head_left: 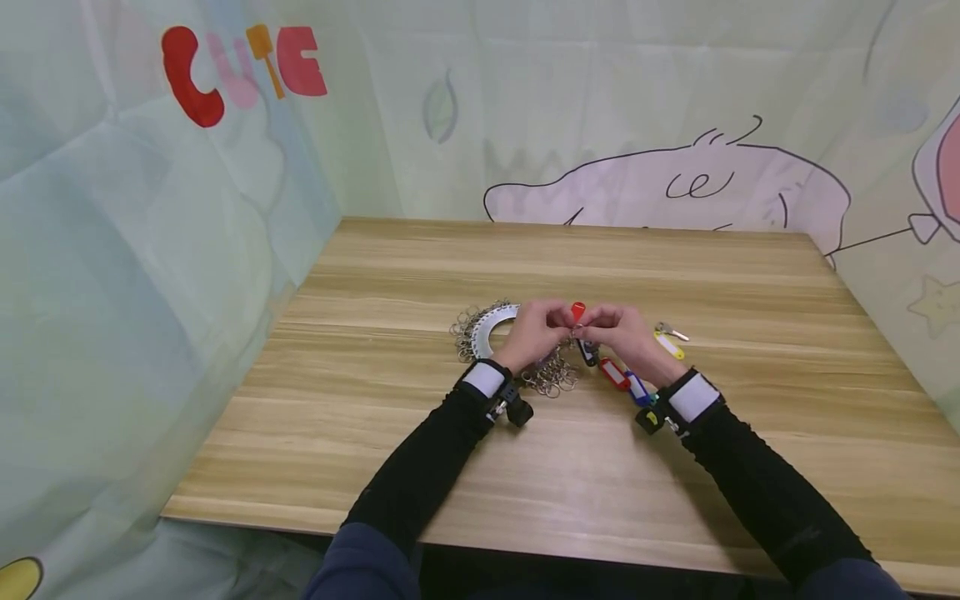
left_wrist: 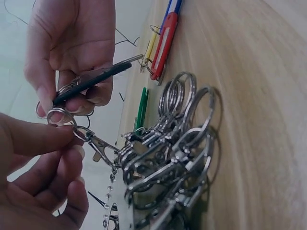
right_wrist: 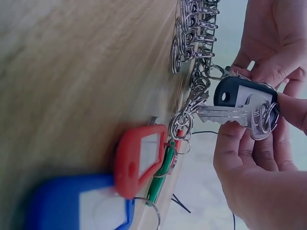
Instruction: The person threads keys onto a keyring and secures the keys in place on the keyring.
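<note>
Left hand [head_left: 536,332] pinches a split ring [left_wrist: 61,109] linked to a metal clasp [left_wrist: 100,146]; right hand [head_left: 624,335] grasps the black key tag [right_wrist: 231,86] and its key [right_wrist: 223,114], raised between them above the tabletop [head_left: 450,467]. Recommended: prise the ring's end apart, feed squarely, avoid twisting the clasp.

A cartoon-printed cloth [head_left: 600,92] hangs behind a wood-grain table [head_left: 420,275]

there were two hands [head_left: 534,335], one rack [head_left: 482,332], two red tags [head_left: 614,374], one black tag [right_wrist: 232,90], one blue [head_left: 637,389], one yellow [head_left: 669,345], at least one green [right_wrist: 160,179], at least two keys [right_wrist: 228,115] and clasps [left_wrist: 148,179] (too overlapped to count).
</note>
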Available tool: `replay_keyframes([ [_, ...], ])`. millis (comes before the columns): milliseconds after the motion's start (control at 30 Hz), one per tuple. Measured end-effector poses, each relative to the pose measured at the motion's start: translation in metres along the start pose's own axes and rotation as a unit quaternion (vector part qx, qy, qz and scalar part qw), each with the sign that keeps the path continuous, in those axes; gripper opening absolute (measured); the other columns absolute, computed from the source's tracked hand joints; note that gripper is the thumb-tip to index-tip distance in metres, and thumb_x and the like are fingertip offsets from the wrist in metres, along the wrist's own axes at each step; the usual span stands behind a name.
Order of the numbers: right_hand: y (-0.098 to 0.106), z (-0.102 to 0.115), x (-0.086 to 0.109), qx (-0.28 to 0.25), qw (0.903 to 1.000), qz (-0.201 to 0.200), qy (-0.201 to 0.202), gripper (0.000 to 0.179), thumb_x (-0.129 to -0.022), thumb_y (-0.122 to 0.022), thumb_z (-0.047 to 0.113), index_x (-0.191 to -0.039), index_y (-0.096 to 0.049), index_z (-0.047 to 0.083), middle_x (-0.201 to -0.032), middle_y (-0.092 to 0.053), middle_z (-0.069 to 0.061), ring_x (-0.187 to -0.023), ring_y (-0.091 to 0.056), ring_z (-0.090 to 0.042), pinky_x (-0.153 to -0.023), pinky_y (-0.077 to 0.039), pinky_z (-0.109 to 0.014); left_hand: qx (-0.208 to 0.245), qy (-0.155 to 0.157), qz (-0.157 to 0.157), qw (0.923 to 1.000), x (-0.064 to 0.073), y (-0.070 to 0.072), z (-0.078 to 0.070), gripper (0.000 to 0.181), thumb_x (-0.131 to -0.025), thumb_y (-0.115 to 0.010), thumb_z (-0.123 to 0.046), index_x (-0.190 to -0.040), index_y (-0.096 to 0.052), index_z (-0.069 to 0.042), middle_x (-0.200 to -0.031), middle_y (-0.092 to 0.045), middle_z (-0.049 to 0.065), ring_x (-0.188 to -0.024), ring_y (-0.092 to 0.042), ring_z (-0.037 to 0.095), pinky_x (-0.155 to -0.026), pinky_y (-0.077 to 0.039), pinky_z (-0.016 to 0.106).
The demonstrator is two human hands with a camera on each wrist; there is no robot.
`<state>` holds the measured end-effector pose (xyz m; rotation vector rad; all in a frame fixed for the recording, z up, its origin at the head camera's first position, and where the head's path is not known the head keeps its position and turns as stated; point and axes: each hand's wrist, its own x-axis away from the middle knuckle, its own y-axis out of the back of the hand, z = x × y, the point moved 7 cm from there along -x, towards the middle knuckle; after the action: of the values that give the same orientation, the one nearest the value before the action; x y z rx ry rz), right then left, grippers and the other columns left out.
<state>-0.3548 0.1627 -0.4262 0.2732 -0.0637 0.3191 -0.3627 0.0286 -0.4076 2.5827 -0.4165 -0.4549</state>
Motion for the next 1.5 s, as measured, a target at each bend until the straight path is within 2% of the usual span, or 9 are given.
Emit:
replay_keyframes([
  [133, -0.0012, 0.0003, 0.0004, 0.001, 1.0000, 0.004, 0.000, 0.021, -0.089, -0.066, 0.011, -0.104, -0.062, -0.002, -0.088, -0.070, 0.013, -0.090, -0.062, -0.007, -0.081, -0.048, -0.022, 0.006, 0.012, 0.002, 0.9999, 0.0007, -0.0003, 0.0019, 0.010, -0.079, -0.063, 0.009, -0.085, -0.067, 0.001, -0.080, -0.071, 0.016, -0.070, -0.062, 0.018, -0.062, -0.045, 0.014],
  [367, -0.0004, 0.0000, -0.0003, -0.004, 1.0000, 0.004, -0.001, 0.023, -0.090, -0.064, 0.012, -0.106, -0.061, -0.004, -0.088, -0.069, 0.014, -0.090, -0.060, -0.007, -0.081, -0.049, -0.022, -0.024, -0.038, 0.011, 0.9989, -0.0002, -0.0012, -0.0042, 0.009, -0.081, -0.063, 0.007, -0.086, -0.065, 0.000, -0.081, -0.070, 0.013, -0.075, -0.061, 0.018, -0.067, -0.044, 0.015],
  [533, -0.0002, -0.0006, -0.0007, -0.008, 0.9999, 0.007, -0.004, 0.023, -0.090, -0.064, 0.013, -0.106, -0.061, -0.003, -0.088, -0.068, 0.013, -0.089, -0.060, -0.007, -0.081, -0.049, -0.021, -0.030, -0.054, 0.006, 0.9981, -0.0002, -0.0019, -0.0036, 0.010, -0.081, -0.063, 0.008, -0.086, -0.066, -0.001, -0.081, -0.071, 0.013, -0.074, -0.063, 0.019, -0.067, -0.045, 0.014],
  [700, -0.0017, 0.0011, -0.0006, -0.027, 0.9994, 0.019, 0.007, 0.016, -0.089, -0.065, 0.008, -0.103, -0.062, 0.000, -0.088, -0.070, 0.014, -0.092, -0.063, -0.007, -0.082, -0.050, -0.021, -0.023, -0.036, -0.003, 0.9991, -0.0005, -0.0011, -0.0020, 0.011, -0.080, -0.063, 0.009, -0.085, -0.067, -0.001, -0.081, -0.072, 0.013, -0.073, -0.064, 0.018, -0.067, -0.046, 0.014],
  [867, -0.0025, 0.0023, -0.0013, -0.029, 0.9993, 0.018, 0.017, 0.013, -0.088, -0.066, 0.006, -0.099, -0.063, 0.000, -0.085, -0.071, 0.014, -0.089, -0.063, -0.007, -0.079, -0.050, -0.020, -0.006, -0.018, 0.000, 0.9998, -0.0008, -0.0009, -0.0001, 0.011, -0.078, -0.062, 0.009, -0.085, -0.066, 0.001, -0.081, -0.072, 0.015, -0.070, -0.063, 0.015, -0.065, -0.046, 0.014],
  [1167, -0.0003, 0.0008, 0.0003, -0.011, 0.9998, 0.014, 0.006, 0.023, -0.091, -0.062, 0.009, -0.107, -0.060, -0.006, -0.089, -0.069, 0.012, -0.091, -0.062, -0.007, -0.082, -0.050, -0.023, -0.016, -0.037, 0.012, 0.9991, 0.0005, -0.0009, -0.0032, 0.009, -0.081, -0.064, 0.006, -0.088, -0.066, 0.000, -0.083, -0.071, 0.013, -0.074, -0.061, 0.017, -0.066, -0.045, 0.015],
  [1500, -0.0014, 0.0033, 0.0017, -0.017, 0.9995, 0.020, 0.019, 0.020, -0.089, -0.064, 0.007, -0.104, -0.062, -0.005, -0.087, -0.071, 0.014, -0.091, -0.062, -0.007, -0.082, -0.049, -0.022, 0.005, 0.011, 0.001, 0.9999, 0.0018, -0.0001, -0.0009, 0.010, -0.080, -0.063, 0.008, -0.086, -0.067, 0.000, -0.079, -0.069, 0.015, -0.065, -0.057, 0.009, -0.060, -0.043, 0.013],
])
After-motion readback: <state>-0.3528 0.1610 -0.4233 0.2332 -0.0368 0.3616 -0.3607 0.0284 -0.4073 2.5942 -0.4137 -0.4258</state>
